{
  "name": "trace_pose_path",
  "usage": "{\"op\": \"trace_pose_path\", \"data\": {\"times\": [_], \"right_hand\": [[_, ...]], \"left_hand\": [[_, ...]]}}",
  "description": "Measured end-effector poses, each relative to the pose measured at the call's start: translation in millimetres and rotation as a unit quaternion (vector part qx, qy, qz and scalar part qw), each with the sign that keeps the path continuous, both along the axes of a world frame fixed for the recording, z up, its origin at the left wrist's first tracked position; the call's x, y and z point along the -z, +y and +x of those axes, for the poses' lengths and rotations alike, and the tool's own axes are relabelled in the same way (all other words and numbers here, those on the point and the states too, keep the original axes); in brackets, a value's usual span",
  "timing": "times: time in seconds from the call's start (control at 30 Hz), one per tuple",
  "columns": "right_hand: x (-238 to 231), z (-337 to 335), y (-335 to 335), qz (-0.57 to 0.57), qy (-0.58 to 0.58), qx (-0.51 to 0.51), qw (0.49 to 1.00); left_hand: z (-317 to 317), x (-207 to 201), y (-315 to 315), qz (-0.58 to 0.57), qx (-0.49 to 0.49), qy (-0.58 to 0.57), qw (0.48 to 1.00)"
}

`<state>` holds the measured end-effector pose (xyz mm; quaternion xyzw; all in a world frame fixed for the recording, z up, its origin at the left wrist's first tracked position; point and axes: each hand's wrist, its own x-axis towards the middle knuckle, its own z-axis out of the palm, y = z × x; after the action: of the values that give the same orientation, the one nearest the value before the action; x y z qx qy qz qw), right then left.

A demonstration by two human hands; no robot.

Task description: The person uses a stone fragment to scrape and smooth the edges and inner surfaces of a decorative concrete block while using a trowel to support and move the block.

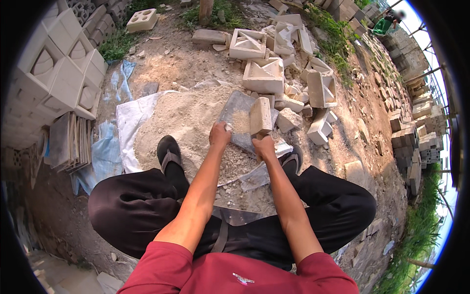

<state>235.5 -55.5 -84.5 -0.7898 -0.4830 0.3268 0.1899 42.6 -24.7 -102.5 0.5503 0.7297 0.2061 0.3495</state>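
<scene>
My left hand (220, 135) is closed at the left edge of a flat grey slab (232, 104), with a small pale stone piece (228, 127) at its fingertips. In my right hand (264, 146) is what looks like a mallet with a beige, block-shaped head (260, 116); most of its handle is hidden by my fingers. The head is over the right part of the slab. Pale crumbs and dust lie on the slab. Under and around it spreads a heap of crushed pale stone (181, 122) on a white sheet (128, 128).
Broken moulded blocks (263, 76) and rubble are piled beyond the slab to the right. Stacked pale blocks (63, 63) and thin boards (71, 142) stand at left. Blue plastic (106, 152) lies beside them. Rows of bricks (404, 137) line the right; a person (384, 24) is far off there.
</scene>
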Motion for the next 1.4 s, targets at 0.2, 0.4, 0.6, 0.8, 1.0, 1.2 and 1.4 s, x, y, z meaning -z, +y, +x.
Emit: {"op": "trace_pose_path", "data": {"times": [0.2,0.4,0.6,0.8,1.0,1.2,1.4], "right_hand": [[-35.6,-47.2,20.2,-0.061,0.011,-0.156,0.986],[-13.6,-69.5,-0.6,-0.017,-0.046,-0.089,0.995],[-69.3,-71.0,48.1,-0.157,0.117,-0.120,0.973],[-10.5,-76.4,5.2,-0.015,-0.048,-0.101,0.994],[-59.2,-73.7,59.6,-0.173,0.078,-0.106,0.976],[-3.4,-77.8,7.3,0.024,-0.059,-0.080,0.995],[-50.6,-74.9,61.0,-0.073,0.034,-0.117,0.990]], "left_hand": [[-10.6,3.0,-1.1,0.000,-0.028,-0.005,1.000],[-8.0,-3.1,-5.8,0.029,-0.016,0.002,0.999],[-16.9,2.1,-11.8,0.011,-0.010,0.021,1.000],[-10.0,7.5,-16.9,0.073,-0.060,0.008,0.996],[-17.1,4.4,-18.8,0.061,-0.038,0.033,0.997],[-9.6,0.6,-7.5,0.072,-0.058,0.011,0.996],[-13.5,16.8,-16.6,0.075,-0.105,-0.028,0.991]]}}
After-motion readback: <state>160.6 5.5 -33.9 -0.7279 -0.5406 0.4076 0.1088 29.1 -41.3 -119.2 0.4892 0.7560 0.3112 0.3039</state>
